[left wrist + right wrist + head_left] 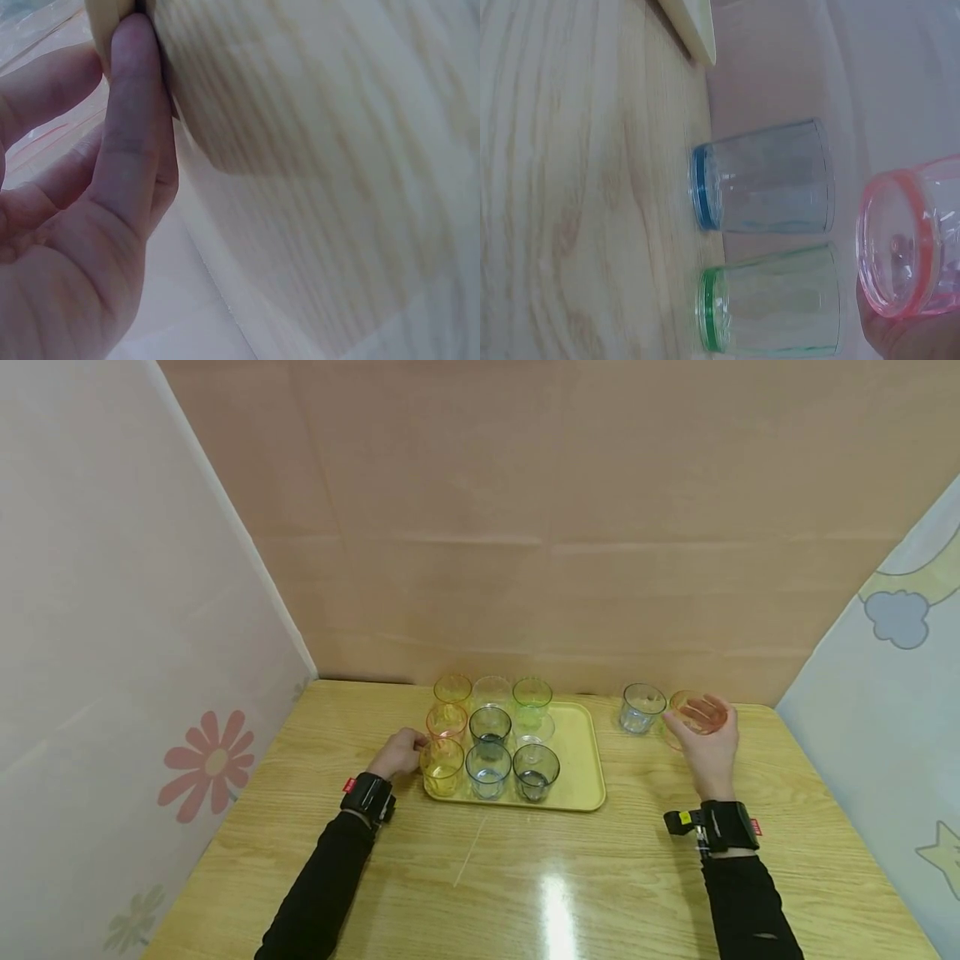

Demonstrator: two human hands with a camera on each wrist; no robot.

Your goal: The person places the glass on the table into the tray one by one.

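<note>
My left hand point(401, 753) is at the left edge of a yellow tray point(581, 760), its thumb and fingers pinching the rim point(103, 26) in the left wrist view. Rows of tinted clear cups stand on this tray, among them a yellow cup point(442, 770), a blue cup point(488, 772) and a dark grey cup point(536, 774) in front. Off to the right, my right hand point(708, 747) grips a pink cup point(900, 247), raised off the table. Close by, a blue-based cup point(769, 184) and a green-based cup point(772, 304) stand upright on the tabletop.
The wooden table point(480, 877) runs back to a tan wall covering point(555, 568). Pale patterned panels flank it, with a pink flower point(215, 764) on the left one. The tray's right part is bare, and its corner point(697, 30) shows in the right wrist view.
</note>
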